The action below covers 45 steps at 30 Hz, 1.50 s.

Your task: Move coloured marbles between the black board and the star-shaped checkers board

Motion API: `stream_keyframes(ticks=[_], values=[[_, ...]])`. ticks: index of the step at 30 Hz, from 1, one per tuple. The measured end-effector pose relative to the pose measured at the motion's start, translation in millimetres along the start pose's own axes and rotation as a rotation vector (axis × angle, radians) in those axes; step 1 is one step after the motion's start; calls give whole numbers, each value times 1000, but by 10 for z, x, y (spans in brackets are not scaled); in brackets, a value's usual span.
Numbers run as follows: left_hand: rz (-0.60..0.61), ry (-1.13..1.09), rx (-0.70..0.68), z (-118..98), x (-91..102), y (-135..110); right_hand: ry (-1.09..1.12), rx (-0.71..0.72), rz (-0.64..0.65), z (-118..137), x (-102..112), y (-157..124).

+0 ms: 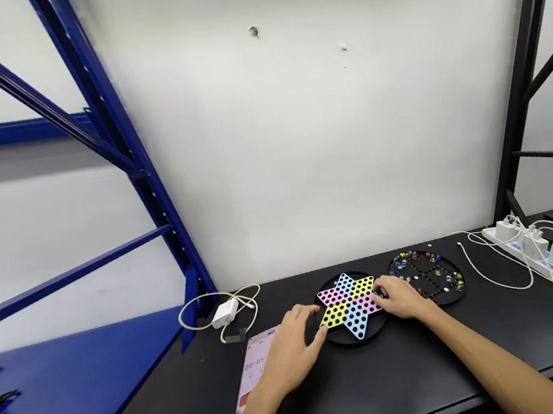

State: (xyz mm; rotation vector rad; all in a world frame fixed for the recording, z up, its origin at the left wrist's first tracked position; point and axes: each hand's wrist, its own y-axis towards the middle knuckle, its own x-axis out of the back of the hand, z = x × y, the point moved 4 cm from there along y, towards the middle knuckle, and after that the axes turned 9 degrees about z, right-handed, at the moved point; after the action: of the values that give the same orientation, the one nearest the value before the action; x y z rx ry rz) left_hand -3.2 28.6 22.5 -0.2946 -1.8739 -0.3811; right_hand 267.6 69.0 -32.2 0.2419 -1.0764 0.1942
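Observation:
A Chinese checkers board (353, 302), a star with pink, yellow and blue points full of dark holes, lies in a round black tray (341, 341). My left hand (293, 346) is at its left side, index finger and thumb spread apart, the tips at the board's edge. My right hand (399, 296) is on the opposite side, its fingers bent together over the right pink point and gripping the edge there; the fingertips are partly hidden. Behind my right hand lies a second round black tray (439, 302) with several glass marbles (457, 281) in it.
A phone (255, 364) showing a timer lies partly under my left forearm. A white charger (224, 313) with a looped cable sits behind it. At the right, a white power strip (534, 254) carries plugs and trailing cables. A blue rack (105, 87) stands left, above a blue surface.

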Motion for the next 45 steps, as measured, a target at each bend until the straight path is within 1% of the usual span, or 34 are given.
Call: stream_keyframes(ticks=[1, 3, 4, 5, 7, 9, 10, 12, 14, 16, 17, 18, 20, 22, 25, 29, 34, 39, 42, 45], values=[[69, 15, -33, -121, -90, 208, -6, -3, -1, 3, -3, -2], [138, 55, -69, -298, -273, 581, -26, -8, -9, 13, 4, -3], [156, 73, -81, -358, -361, 730, -39, -9, -14, 17, 13, 0], [161, 85, -76, -395, -440, 844, -50, -10, -23, 15, 29, 8], [141, 99, -90, -427, -559, 964, -64, -31, -54, -30, 85, 39], [102, 106, -118, -410, -626, 961, -72, -98, -114, -168, 183, 75], [88, 104, -128, -387, -643, 933, -84, -151, -157, -277, 247, 86], [74, 94, -131, -333, -656, 866, -132, -291, -242, -567, 385, 75], [71, 85, -123, -295, -651, 821, -194, -448, -288, -908, 503, 19], [73, 77, -112, -286, -641, 809, -237, -581, -271, -1232, 569, -56], [75, 73, -106, -290, -639, 811, -242, -624, -247, -1367, 582, -88], [78, 70, -102, -296, -637, 815, -243, -647, -227, -1475, 587, -111], [83, 62, -98, -309, -637, 822, -239, -650, -192, -1606, 576, -125], [80, 59, -102, -319, -636, 820, -243, -632, -178, -1647, 555, -107], [70, 63, -108, -326, -629, 807, -248, -615, -185, -1636, 536, -58], [77, 67, -100, -326, -626, 797, -260, -581, -201, -1614, 557, 16], [70, 52, -111, -326, -625, 794, -253, -546, -184, -1627, 592, 75], [80, 54, -110, -329, -625, 800, -40, -528, -224, -1640, 598, 74], [92, 56, -108, -330, -628, 802, 52, -526, -229, -1655, 595, 93], [88, 55, -116, -330, -632, 800, 183, -494, -235, -1677, 604, 125]])
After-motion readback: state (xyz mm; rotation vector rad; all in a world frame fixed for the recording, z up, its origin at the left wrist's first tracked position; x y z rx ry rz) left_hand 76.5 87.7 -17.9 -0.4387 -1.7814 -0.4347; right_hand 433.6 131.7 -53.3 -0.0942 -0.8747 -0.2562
